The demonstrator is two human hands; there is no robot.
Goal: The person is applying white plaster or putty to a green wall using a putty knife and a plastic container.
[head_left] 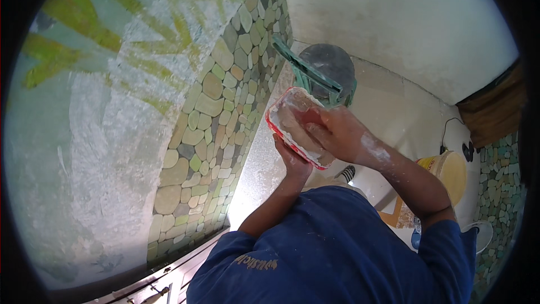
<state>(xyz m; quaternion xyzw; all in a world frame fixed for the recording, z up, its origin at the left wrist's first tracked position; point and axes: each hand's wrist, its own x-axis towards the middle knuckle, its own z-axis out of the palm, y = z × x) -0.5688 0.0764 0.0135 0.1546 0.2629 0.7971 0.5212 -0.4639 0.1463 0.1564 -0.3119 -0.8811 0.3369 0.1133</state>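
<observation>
Centrally: tray (268, 117), red-rimmed, held before the shirt (337, 242), paste (288, 121) inside. Left hand (295, 161): fingers gripping its left side, best kept firm and level. Right hand (340, 134): over the paste, finger closure unclear. Outward: pebbles (209, 104), left; tub (453, 177), right.

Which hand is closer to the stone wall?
Left. The left hand holds the red tub, to the right of the stone wall; the right hand is at the tub's other side, farther from that wall.

Pebble mosaic (211, 112) at left; second mosaic (498, 177) at far right, yellowish bucket (450, 174) near it.
</observation>
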